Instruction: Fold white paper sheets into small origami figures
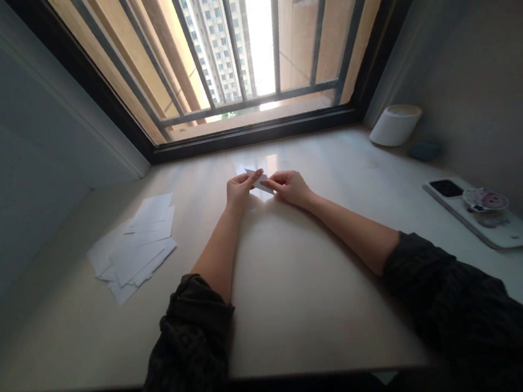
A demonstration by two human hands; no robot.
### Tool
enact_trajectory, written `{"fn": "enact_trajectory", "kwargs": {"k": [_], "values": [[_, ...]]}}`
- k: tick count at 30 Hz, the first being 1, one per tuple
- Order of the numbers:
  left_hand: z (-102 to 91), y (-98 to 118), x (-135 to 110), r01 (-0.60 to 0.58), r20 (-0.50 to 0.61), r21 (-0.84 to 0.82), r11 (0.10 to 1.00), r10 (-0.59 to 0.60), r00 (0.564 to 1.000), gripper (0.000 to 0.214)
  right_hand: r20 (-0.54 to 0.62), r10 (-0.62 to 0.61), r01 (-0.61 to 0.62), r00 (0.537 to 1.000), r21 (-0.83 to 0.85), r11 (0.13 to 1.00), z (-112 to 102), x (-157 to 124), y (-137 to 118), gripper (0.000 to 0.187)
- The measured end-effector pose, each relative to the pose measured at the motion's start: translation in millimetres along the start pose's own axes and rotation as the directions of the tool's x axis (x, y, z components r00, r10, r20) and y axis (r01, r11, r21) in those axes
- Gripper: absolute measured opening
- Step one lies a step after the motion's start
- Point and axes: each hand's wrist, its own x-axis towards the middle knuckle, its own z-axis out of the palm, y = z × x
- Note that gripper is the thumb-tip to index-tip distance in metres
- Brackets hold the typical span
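A small piece of white paper (260, 183), apparently folded, is held between both hands near the middle of the pale counter (303, 293). My left hand (240, 187) pinches its left end, thumb on top. On its right end, the thumb and fingers of my right hand (290, 187) are closed. The paper slants down from upper left to lower right; my fingers cover parts of it. To the left, several white paper sheets (138, 247) lie in a loose, overlapping pile.
A phone (480, 212) with a round decorated grip lies at the right. Behind it are a white cylindrical object (395, 125) and a small dark flat item (424, 150) by the wall. A barred window with a dark frame (253, 134) borders the counter's far side.
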Motion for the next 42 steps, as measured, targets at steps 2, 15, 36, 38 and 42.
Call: {"fn": "enact_trajectory", "kwargs": {"k": [2,15,36,38,42], "values": [[-0.4,0.7,0.0,0.004,-0.018,-0.04,0.999,-0.005,1.0,0.039,0.004,0.005,-0.005,1.0,0.005,1.0,-0.4,0.2,-0.5,0.05],[3.6,1.4,-2.5,-0.029,-0.116,-0.064,0.998,0.021,0.993,0.042,0.037,-0.053,0.055,0.998,-0.065,0.996,-1.4,1.7,-1.0,0.05],[-0.2,-1.6,1.0,0.012,-0.193,-0.047,0.999,-0.021,0.981,0.045,0.089,0.005,0.003,0.996,-0.093,0.996,-4.6,0.5,0.0,0.054],[-0.2,-1.8,0.7,0.001,-0.201,-0.04,0.999,-0.009,0.98,0.046,0.091,0.0,0.008,0.996,-0.09,0.996,-4.2,0.2,-1.0,0.054],[-0.1,-2.1,-0.1,-0.014,-0.221,-0.015,1.0,0.01,0.975,0.047,0.105,0.001,0.005,0.994,-0.06,0.998,-2.5,-0.7,-4.0,0.054]]}}
